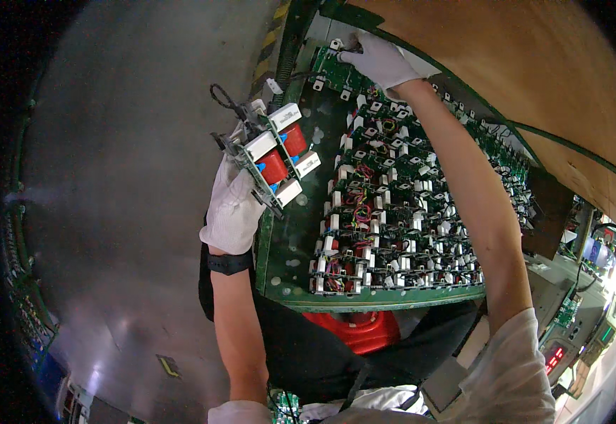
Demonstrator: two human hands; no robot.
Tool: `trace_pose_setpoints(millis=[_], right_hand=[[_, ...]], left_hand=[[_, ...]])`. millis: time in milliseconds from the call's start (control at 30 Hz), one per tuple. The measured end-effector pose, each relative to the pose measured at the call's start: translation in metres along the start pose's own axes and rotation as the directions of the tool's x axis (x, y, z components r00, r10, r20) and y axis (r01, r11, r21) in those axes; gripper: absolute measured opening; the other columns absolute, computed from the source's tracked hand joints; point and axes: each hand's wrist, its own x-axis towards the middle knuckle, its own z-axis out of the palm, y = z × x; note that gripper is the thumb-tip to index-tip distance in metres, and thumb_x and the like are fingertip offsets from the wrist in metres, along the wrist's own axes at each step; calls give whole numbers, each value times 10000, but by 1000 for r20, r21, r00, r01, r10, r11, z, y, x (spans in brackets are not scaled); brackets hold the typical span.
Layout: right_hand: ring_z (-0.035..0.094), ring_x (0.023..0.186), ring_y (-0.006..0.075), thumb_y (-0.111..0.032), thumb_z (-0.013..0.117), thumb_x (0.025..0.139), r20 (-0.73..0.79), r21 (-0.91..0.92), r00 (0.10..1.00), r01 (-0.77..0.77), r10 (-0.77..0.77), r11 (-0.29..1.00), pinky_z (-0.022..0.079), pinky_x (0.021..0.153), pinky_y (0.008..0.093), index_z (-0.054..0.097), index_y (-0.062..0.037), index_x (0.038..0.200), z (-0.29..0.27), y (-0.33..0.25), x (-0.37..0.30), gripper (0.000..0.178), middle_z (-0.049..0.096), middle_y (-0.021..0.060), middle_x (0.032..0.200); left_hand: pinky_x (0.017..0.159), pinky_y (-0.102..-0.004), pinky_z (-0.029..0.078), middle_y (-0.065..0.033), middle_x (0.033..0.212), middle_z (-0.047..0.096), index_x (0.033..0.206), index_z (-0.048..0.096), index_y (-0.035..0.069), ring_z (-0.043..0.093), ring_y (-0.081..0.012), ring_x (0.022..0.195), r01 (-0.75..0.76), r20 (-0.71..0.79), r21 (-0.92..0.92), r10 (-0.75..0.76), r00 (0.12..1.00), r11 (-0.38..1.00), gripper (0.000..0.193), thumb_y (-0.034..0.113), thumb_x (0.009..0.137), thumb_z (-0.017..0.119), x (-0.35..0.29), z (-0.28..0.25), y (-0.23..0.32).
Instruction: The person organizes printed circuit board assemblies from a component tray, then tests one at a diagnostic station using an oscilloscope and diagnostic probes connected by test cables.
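My left hand [232,205], in a white glove, is closed around a small stack of circuit boards [285,145]. White blocks, red parts and small blue parts stick out of them, and a black cable loops off the far end. The stack is held up beside the left edge of a green table [290,279]. At the table's far end my gloved right hand [378,60] is bent over a green circuit board [334,71], its fingers closed at the board's edge. Part of that board is hidden beneath the hand.
Rows of populated circuit boards [393,205] cover much of the table. A brown panel [534,63] rises along its right side. A red stool [357,332] shows below the near edge. Equipment with a red display [554,360] stands at right. Grey floor [138,177] lies left.
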Motion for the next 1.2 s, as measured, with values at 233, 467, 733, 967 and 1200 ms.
trace_pose_setpoints(millis=[233,467,733,967,1200], right_hand=[[683,1035,389,-483,643,960,-156,-229,984,44,-81,972,539,894,501,619,-50,1211,15,9,2,501,719,201,1074],[624,1184,417,-493,561,1010,22,-254,1000,10,-5,967,504,1015,486,550,-61,1396,-11,-24,-28,579,651,264,1281],[586,1292,403,-681,614,917,136,319,966,165,-218,933,457,1094,470,413,-55,1529,-46,-91,-112,898,607,270,1371],[655,1073,426,-671,685,856,41,-245,971,237,-234,940,511,960,516,577,3,1312,-16,-61,-78,821,692,254,1132],[682,989,367,-628,648,878,-36,-426,952,261,-305,866,443,1047,484,693,26,990,-9,-57,-81,665,714,206,961]], left_hand=[[1075,-365,482,-96,1415,557,1490,430,13,577,-201,1256,27,39,-97,-23,999,995,527,219,1040,610,3,-3,-12],[992,-359,522,-107,1322,635,1459,471,9,633,-205,1173,41,-75,-217,-59,995,975,428,107,1053,562,12,12,-3],[1050,-346,474,-109,1372,619,1501,432,-9,607,-182,1192,-39,79,116,30,996,992,718,213,906,768,38,28,-4],[1105,-382,433,-195,1400,621,1536,410,11,591,-307,1289,-286,158,774,266,951,565,806,292,858,742,89,46,-26],[1095,-459,451,-236,1447,575,1584,350,112,521,-419,1361,-230,200,970,290,936,74,879,408,869,767,85,46,-34]])
